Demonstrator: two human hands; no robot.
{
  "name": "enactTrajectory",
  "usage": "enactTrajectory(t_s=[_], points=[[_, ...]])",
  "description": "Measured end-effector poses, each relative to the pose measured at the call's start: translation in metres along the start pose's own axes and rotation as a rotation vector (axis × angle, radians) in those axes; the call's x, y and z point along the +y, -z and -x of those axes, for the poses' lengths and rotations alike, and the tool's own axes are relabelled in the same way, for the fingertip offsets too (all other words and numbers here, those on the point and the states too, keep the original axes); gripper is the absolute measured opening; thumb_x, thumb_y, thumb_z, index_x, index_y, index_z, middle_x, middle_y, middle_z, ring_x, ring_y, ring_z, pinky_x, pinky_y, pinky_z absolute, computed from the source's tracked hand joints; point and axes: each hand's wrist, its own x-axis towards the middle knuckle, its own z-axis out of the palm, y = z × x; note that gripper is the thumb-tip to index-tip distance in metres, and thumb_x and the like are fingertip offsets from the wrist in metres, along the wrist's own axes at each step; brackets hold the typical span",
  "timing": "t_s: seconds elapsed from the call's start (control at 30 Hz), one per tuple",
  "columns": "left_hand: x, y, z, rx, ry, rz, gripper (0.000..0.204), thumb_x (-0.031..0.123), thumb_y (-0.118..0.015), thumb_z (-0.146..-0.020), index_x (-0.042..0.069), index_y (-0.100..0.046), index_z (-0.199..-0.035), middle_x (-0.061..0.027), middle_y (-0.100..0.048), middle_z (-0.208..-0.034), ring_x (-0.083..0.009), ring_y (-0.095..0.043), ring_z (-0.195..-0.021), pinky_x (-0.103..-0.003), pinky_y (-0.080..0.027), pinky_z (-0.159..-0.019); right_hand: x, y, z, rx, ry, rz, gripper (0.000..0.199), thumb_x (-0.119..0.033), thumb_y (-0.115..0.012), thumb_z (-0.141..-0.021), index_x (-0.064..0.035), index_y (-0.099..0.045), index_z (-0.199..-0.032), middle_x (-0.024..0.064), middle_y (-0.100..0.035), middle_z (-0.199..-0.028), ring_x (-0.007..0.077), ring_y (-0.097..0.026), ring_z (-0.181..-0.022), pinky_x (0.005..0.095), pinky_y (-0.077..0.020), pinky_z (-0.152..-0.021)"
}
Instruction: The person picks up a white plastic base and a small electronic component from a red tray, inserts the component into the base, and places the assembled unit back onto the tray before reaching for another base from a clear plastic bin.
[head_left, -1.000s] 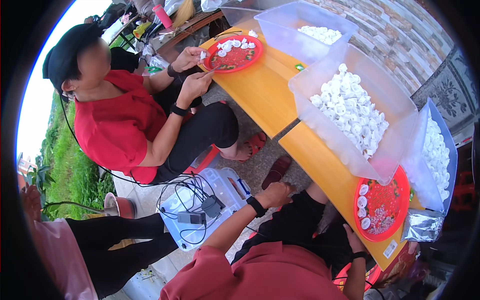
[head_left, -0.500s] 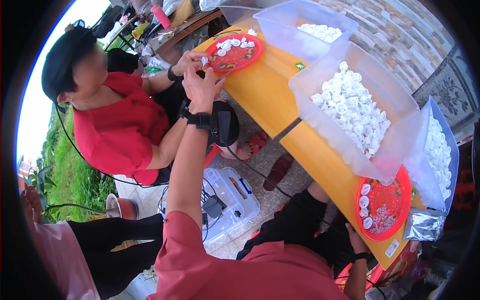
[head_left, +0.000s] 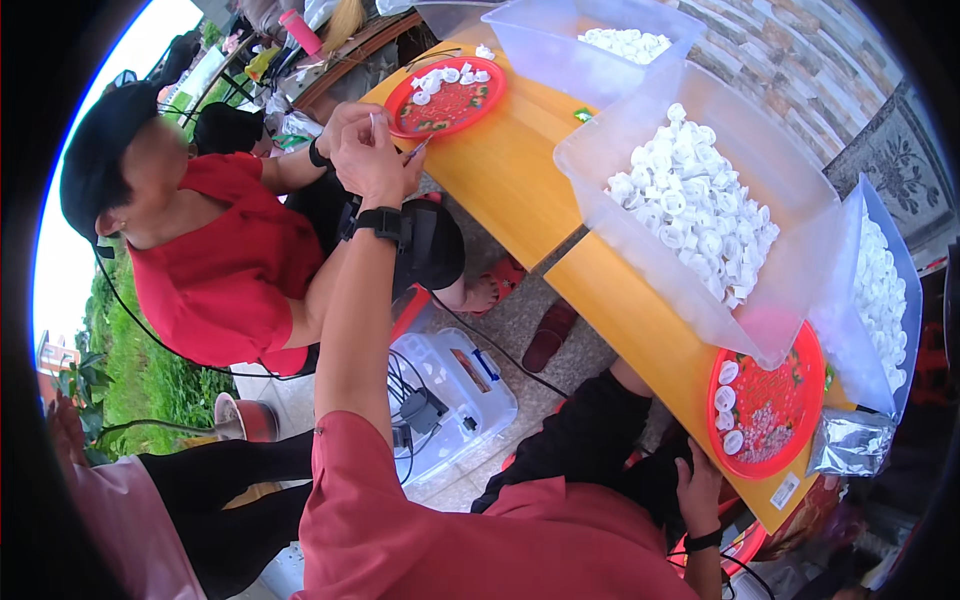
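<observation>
My left hand reaches far out to a co-worker in red. Its fingers are pinched at a small white plastic piece, partly hidden behind them. The co-worker's hand is right beside it, and whether it also grips the piece is unclear. A thin pointed tool sticks out by the co-worker's other hand, behind mine. Down at the right, my right hand rests on my dark-clothed leg beside the table edge, fingers stretched and holding nothing. Near it, a red round tray carries several white ring-shaped pieces along its left side.
A large translucent bin of white plastic pieces stands on the yellow table, with further bins behind and to the right. Another red tray lies before the co-worker. A clear box with cables sits on the floor. Someone else stands at the lower left.
My left hand and the white piece have shifted slightly left in the picture, along with the surroundings. My right hand has turned a little, showing more of its back and fingers.
</observation>
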Motion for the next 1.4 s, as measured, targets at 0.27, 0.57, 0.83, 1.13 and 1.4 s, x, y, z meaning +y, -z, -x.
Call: enactTrajectory(t_s=[0.27, 0.57, 0.83, 1.13, 1.4], points=[[0.106, 0.122, 0.160, -0.562, 0.274, 1.117, 0.013, 0.006, -0.068, -0.088, 0.002, -0.062, -0.099, -0.0076, -0.066, -0.107, -0.0149, -0.065, -0.089, -0.025, -0.048, -0.074, -0.116, 0.044, -0.004, 0.110, 0.439, -0.482, 0.028, -0.006, -0.074, -0.079, -0.0015, -0.064, -0.104, 0.0115, -0.067, -0.092, 0.0235, -0.065, -0.068, 0.0305, -0.0521, -0.061], [0.158, 0.184, 0.266, -1.096, 0.439, 1.274, 0.025, -0.003, -0.077, -0.076, 0.002, -0.064, -0.096, -0.0077, -0.064, -0.104, -0.0093, -0.062, -0.079, -0.024, -0.051, -0.069, -0.160, 0.064, -0.040, 0.270, 0.609, -0.949, 0.034, 0.001, -0.065, -0.086, 0.0004, -0.058, -0.120, 0.0121, -0.066, -0.103, 0.0156, -0.065, -0.083, 0.0262, -0.0530, -0.071], [0.166, 0.188, 0.286, -0.655, -0.390, 0.732, 0.029, -0.001, -0.082, -0.066, 0.005, -0.065, -0.089, -0.0102, -0.063, -0.097, -0.0177, -0.063, -0.075, -0.027, -0.053, -0.061, -0.156, 0.069, -0.034, 0.221, 0.423, -1.036, 0.016, -0.008, -0.064, -0.090, 0.0036, -0.066, -0.101, 0.0079, -0.071, -0.087, 0.0088, -0.066, -0.072, 0.0223, -0.0526, -0.065], [0.156, 0.203, 0.286, -0.984, 0.176, 1.092, 0.041, -0.004, -0.064, -0.087, -0.004, -0.047, -0.124, -0.0129, -0.063, -0.110, -0.0167, -0.065, -0.097, -0.029, -0.054, -0.085, -0.156, 0.077, -0.042, 0.151, 0.354, -1.014, 0.009, -0.003, -0.064, -0.087, 0.0034, -0.068, -0.092, 0.0075, -0.070, -0.076, 0.0097, -0.066, -0.061, 0.0208, -0.0510, -0.056], [0.128, 0.193, 0.275, -1.448, 0.916, 1.379, 0.043, 0.022, -0.047, -0.101, -0.002, -0.042, -0.136, -0.0153, -0.062, -0.115, -0.0245, -0.066, -0.102, -0.031, -0.056, -0.087, -0.153, 0.071, -0.051, 0.313, 0.590, -0.762, 0.010, -0.001, -0.065, -0.083, -0.0018, -0.069, -0.092, 0.0102, -0.068, -0.077, 0.0186, -0.066, -0.063, 0.0262, -0.0499, -0.056]])
